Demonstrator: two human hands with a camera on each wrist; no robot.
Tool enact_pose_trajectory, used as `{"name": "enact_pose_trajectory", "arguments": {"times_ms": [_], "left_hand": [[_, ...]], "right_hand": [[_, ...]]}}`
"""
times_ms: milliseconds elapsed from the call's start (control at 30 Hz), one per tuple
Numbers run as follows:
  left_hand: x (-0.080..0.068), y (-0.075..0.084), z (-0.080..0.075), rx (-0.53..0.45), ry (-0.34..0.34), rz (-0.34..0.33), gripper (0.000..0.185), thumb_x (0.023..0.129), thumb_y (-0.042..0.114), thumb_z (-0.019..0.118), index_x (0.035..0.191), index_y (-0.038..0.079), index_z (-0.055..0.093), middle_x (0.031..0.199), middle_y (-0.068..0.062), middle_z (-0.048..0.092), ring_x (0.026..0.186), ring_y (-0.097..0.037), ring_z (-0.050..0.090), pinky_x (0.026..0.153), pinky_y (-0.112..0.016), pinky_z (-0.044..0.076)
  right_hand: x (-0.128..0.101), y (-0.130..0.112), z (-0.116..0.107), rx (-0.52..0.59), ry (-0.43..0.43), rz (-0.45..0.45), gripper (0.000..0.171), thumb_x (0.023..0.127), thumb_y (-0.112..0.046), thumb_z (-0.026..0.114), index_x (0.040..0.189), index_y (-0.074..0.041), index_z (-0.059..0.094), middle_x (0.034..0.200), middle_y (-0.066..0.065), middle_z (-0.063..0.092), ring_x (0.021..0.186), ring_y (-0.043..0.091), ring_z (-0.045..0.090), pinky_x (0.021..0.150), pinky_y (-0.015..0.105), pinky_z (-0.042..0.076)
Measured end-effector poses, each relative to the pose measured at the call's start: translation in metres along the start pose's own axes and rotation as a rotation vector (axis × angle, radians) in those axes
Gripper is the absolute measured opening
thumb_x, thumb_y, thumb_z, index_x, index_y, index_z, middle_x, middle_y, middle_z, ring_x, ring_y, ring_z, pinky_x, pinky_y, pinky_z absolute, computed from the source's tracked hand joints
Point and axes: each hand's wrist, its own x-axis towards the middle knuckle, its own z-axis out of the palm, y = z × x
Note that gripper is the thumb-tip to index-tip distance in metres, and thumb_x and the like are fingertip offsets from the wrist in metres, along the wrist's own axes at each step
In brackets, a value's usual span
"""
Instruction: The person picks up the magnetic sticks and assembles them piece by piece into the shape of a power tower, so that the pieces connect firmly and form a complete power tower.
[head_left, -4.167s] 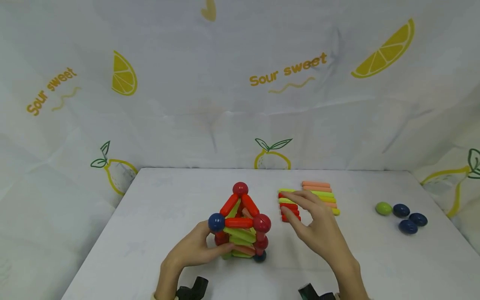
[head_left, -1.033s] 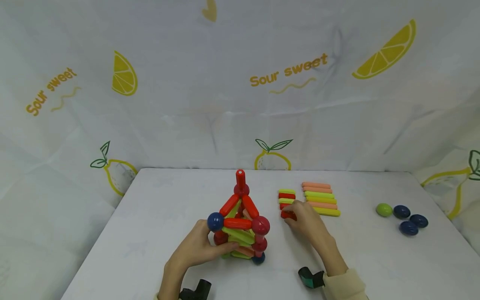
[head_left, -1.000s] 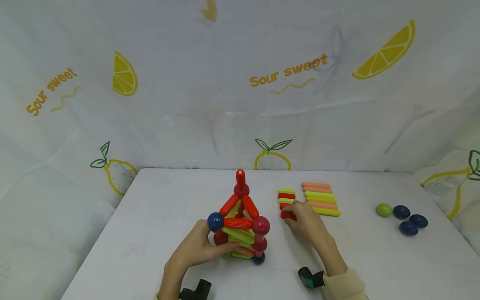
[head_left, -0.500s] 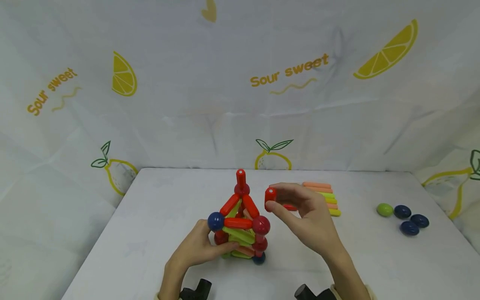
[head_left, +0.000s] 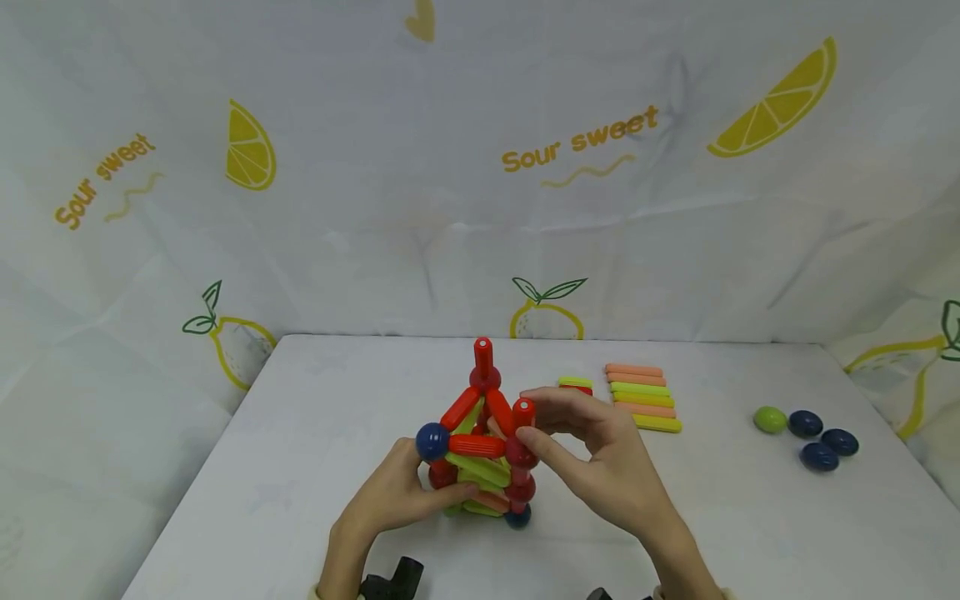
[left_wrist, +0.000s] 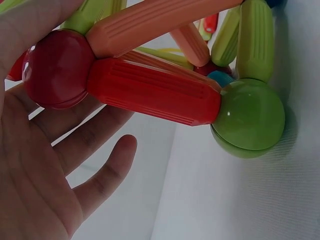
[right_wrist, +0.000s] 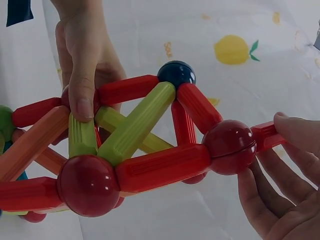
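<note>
A tower of magnetic rods and balls [head_left: 477, 447] stands on the table before me, in red, lime, orange and blue. My left hand [head_left: 396, 493] grips its left side, thumb across the front; the left wrist view shows its other fingers behind a red ball [left_wrist: 59, 69] and a red rod [left_wrist: 155, 91]. With thumb and fingers my right hand [head_left: 600, 460] pinches a short red magnetic rod [right_wrist: 267, 135], upright on the red ball [right_wrist: 230, 146] at the tower's upper right corner. Another red rod [head_left: 483, 357] sticks up from the back top ball [head_left: 485, 379].
Right of the tower lie short rods [head_left: 575, 382], partly hidden behind my right hand. Beside them is a row of longer orange, lime and yellow rods [head_left: 643, 399]. A lime ball [head_left: 769, 419] and several dark blue balls [head_left: 806, 423] sit farther right. A printed cloth [head_left: 390, 250] hangs behind the table.
A red rod now stands on the back top ball. My right hand has taken another from the short row and brought it left onto the right corner ball. My left hand keeps its hold.
</note>
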Motion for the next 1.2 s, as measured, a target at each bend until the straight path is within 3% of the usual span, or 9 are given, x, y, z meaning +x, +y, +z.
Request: {"name": "enact_pose_trajectory", "arguments": {"times_ms": [233,367,500,667,800,900,1067,1133,1200], "left_hand": [[0.001,0.001,-0.001,0.018,0.0,-0.042,0.048,0.086,0.036,0.082,0.131,0.034,0.064,0.116,0.016,0.075,0.109,-0.003,0.07,0.103,-0.034,0.055],[-0.003,-0.001,-0.007,0.073,0.013,-0.074,0.046,0.084,0.041,0.083,0.127,0.036,0.066,0.113,0.019,0.075,0.103,-0.002,0.069,0.095,-0.031,0.056],[-0.007,-0.002,-0.017,0.169,0.153,-0.135,0.044,0.076,0.038,0.09,0.115,0.033,0.071,0.101,0.017,0.076,0.092,-0.007,0.067,0.082,-0.032,0.056],[-0.006,-0.003,-0.019,0.242,0.377,-0.194,0.024,0.072,0.03,0.094,0.086,0.023,0.075,0.076,0.009,0.074,0.075,-0.009,0.067,0.07,-0.031,0.058],[-0.002,-0.002,-0.015,0.259,0.438,-0.165,0.013,0.077,0.021,0.09,0.086,0.016,0.081,0.08,0.006,0.079,0.072,-0.005,0.071,0.066,-0.031,0.06],[-0.004,-0.001,-0.015,0.238,0.342,-0.153,0.025,0.083,0.014,0.084,0.108,0.012,0.08,0.099,0.002,0.081,0.081,-0.009,0.074,0.072,-0.034,0.061],[-0.011,0.0,-0.021,0.146,-0.004,-0.138,0.072,0.084,0.014,0.076,0.151,0.017,0.05,0.145,-0.001,0.062,0.117,-0.022,0.066,0.091,-0.041,0.059],[-0.011,0.0,-0.019,0.082,-0.105,-0.112,0.086,0.082,0.021,0.078,0.158,0.024,0.038,0.154,0.001,0.053,0.127,-0.022,0.059,0.095,-0.041,0.057],[-0.01,0.001,-0.016,0.016,-0.154,-0.067,0.09,0.081,0.028,0.082,0.158,0.028,0.035,0.153,0.004,0.052,0.131,-0.02,0.056,0.1,-0.041,0.055]], "right_hand": [[-0.008,0.004,0.004,-0.001,0.027,-0.019,0.039,0.09,0.0,0.074,0.126,-0.011,0.068,0.108,0.004,0.073,0.094,0.013,0.07,0.085,0.024,0.061],[-0.012,0.008,0.004,-0.009,-0.009,0.014,0.041,0.091,-0.005,0.075,0.13,-0.014,0.066,0.112,0.002,0.073,0.099,0.012,0.069,0.085,0.026,0.061],[-0.015,0.008,0.002,-0.016,-0.075,0.061,0.046,0.092,-0.01,0.075,0.136,-0.019,0.062,0.114,-0.001,0.073,0.104,0.009,0.068,0.086,0.028,0.061],[-0.018,0.006,0.003,0.002,-0.169,0.123,0.052,0.094,-0.015,0.074,0.143,-0.024,0.057,0.118,-0.001,0.073,0.106,0.009,0.069,0.087,0.028,0.061],[-0.019,0.005,0.008,0.048,-0.249,0.122,0.054,0.095,-0.016,0.072,0.145,-0.024,0.055,0.122,0.001,0.073,0.106,0.017,0.071,0.089,0.03,0.061],[-0.02,0.003,0.011,0.096,-0.293,0.118,0.052,0.096,-0.015,0.071,0.145,-0.024,0.055,0.126,0.003,0.072,0.108,0.019,0.071,0.09,0.029,0.061],[-0.022,-0.001,0.014,0.145,-0.358,0.098,0.052,0.097,-0.014,0.07,0.146,-0.022,0.055,0.135,0.004,0.069,0.113,0.018,0.069,0.091,0.028,0.06],[-0.023,-0.002,0.015,0.142,-0.38,0.071,0.052,0.097,-0.016,0.07,0.146,-0.022,0.055,0.138,0.004,0.067,0.113,0.018,0.068,0.089,0.027,0.06],[-0.024,-0.003,0.018,0.141,-0.408,0.055,0.052,0.097,-0.018,0.07,0.147,-0.021,0.054,0.139,0.003,0.066,0.114,0.017,0.067,0.089,0.027,0.059]]}}
